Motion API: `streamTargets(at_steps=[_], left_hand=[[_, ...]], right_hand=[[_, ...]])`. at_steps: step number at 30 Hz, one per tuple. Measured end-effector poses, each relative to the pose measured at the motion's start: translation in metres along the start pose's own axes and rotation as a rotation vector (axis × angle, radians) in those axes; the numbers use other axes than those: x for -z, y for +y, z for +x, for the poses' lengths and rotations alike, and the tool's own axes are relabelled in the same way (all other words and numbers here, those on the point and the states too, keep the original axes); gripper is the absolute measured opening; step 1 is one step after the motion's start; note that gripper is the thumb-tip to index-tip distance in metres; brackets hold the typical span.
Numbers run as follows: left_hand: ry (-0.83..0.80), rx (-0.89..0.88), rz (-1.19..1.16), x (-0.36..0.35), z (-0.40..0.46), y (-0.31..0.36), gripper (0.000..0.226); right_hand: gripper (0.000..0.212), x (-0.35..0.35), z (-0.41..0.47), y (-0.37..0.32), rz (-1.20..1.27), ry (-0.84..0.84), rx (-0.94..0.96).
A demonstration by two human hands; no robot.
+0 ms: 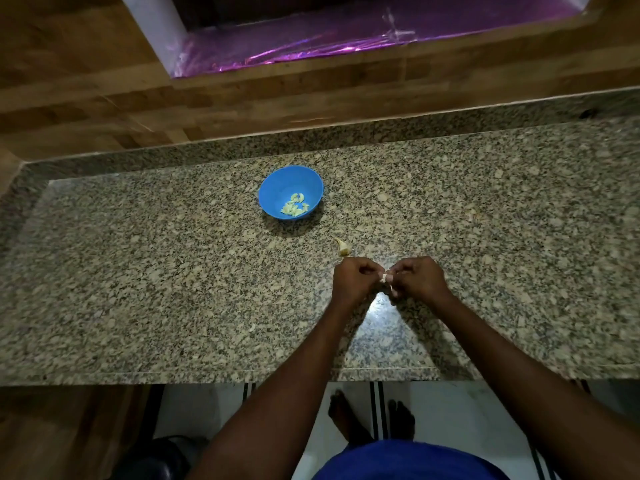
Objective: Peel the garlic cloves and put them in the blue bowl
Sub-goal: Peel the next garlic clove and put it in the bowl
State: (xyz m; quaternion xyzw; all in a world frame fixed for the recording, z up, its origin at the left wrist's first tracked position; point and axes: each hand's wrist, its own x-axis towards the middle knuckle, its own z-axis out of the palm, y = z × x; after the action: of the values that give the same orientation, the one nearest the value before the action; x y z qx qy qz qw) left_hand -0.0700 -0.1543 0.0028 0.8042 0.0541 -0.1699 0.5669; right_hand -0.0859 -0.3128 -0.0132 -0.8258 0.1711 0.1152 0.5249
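Nearer the person than the blue bowl, and a little to its right, both hands met over the granite tabletop. The left hand had its fingers curled in tight, and the right hand was curled the same way; between them they pinched one garlic clove, pale and partly skinned, with a shred of papery skin hanging below it. How much of the clove was bare could not be told, since the fingertips covered most of it.

The blue bowl stood upright on the tabletop, well apart from the hands, and held a small heap of peeled cloves lying against its near inner wall. Between the bowl and the left hand lay a leftover garlic piece with a pointed stalk, just beyond the knuckles. A scrap of skin lay on the stone nearer the person than the bowl and left of the left forearm.

No writing or label could be read anywhere.

Beyond the bowl rose a wooden wall, with a shiny purple sheet set in an opening above it. Nothing stood between the hands and the bowl except the garlic piece.
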Motion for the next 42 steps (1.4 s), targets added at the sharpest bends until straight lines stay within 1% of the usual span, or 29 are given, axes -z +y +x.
streamTargets(at_steps=[2,6,9,11,15,18,19,21,24,26,27,29,31,32,34,35,36,37,39,40,41,42], left_hand=[[-0.030,-0.002,0.005,0.001,0.003,-0.002,0.012],[-0.070,-0.019,0.050,0.002,0.007,-0.006,0.020],[-0.116,0.024,0.043,0.003,0.009,-0.006,0.017],[-0.127,0.074,-0.012,0.002,0.008,-0.005,0.014],[-0.125,0.131,-0.185,0.000,0.004,-0.004,0.006],[-0.096,0.157,-0.258,-0.001,0.005,-0.004,0.007],[-0.082,0.157,-0.248,-0.001,0.008,-0.004,0.009],[-0.069,0.147,-0.184,0.000,0.013,-0.004,0.012],[-0.105,0.125,-0.119,0.003,0.018,-0.002,0.009],[-0.138,0.138,-0.118,0.003,0.018,0.001,0.008],[-0.144,0.154,-0.122,0.004,0.019,0.003,0.007],[-0.148,0.238,-0.172,0.005,0.020,0.008,0.006],[-0.166,0.343,-0.257,0.006,0.021,0.014,0.007],[-0.174,0.383,-0.287,0.006,0.022,0.017,0.006],[-0.184,0.435,-0.323,0.005,0.023,0.022,0.005],[-0.189,0.440,-0.332,0.004,0.023,0.023,0.007],[-0.183,0.420,-0.333,0.003,0.023,0.025,0.005],[-0.159,0.370,-0.314,0.003,0.022,0.026,0.006],[-0.099,0.191,-0.189,0.001,0.020,0.022,0.013],[-0.074,0.083,-0.110,0.000,0.020,0.020,0.011],[-0.049,-0.017,-0.044,-0.002,0.019,0.019,0.008],[-0.029,-0.096,0.013,-0.003,0.018,0.017,0.008]], right_hand=[[0.010,0.000,0.001,0.002,-0.050,0.044,-0.001],[0.008,-0.002,0.002,0.001,-0.057,0.055,-0.014],[0.008,-0.002,0.001,-0.001,-0.167,0.108,0.019],[0.011,-0.003,0.000,-0.002,-0.196,0.105,0.024],[0.013,-0.003,-0.004,-0.002,-0.064,0.048,0.006],[0.016,-0.001,-0.002,-0.001,-0.097,0.064,0.051],[0.019,0.000,-0.001,-0.002,-0.118,0.050,0.058],[0.025,0.003,0.002,-0.003,-0.112,-0.030,0.053],[0.029,0.010,0.004,-0.006,0.003,-0.191,0.065],[0.028,0.014,0.006,-0.010,0.049,-0.212,0.096],[0.025,0.015,0.006,-0.012,-0.001,-0.179,0.146],[0.018,0.015,0.006,-0.014,-0.296,-0.058,0.287],[0.021,0.009,-0.002,-0.018,-0.567,0.049,0.388],[0.023,0.006,-0.007,-0.019,-0.643,0.082,0.414],[0.020,0.004,-0.013,-0.018,-0.695,0.120,0.424],[0.018,0.004,-0.014,-0.017,-0.650,0.131,0.396],[0.019,0.006,-0.014,-0.017,-0.535,0.132,0.339],[0.021,0.008,-0.014,-0.019,-0.330,0.115,0.240],[0.024,0.011,-0.008,-0.023,0.162,0.050,-0.043],[0.026,0.012,-0.004,-0.026,0.335,-0.008,-0.185],[0.027,0.013,0.000,-0.027,0.425,-0.069,-0.299],[0.028,0.015,0.003,-0.027,0.460,-0.122,-0.378]])
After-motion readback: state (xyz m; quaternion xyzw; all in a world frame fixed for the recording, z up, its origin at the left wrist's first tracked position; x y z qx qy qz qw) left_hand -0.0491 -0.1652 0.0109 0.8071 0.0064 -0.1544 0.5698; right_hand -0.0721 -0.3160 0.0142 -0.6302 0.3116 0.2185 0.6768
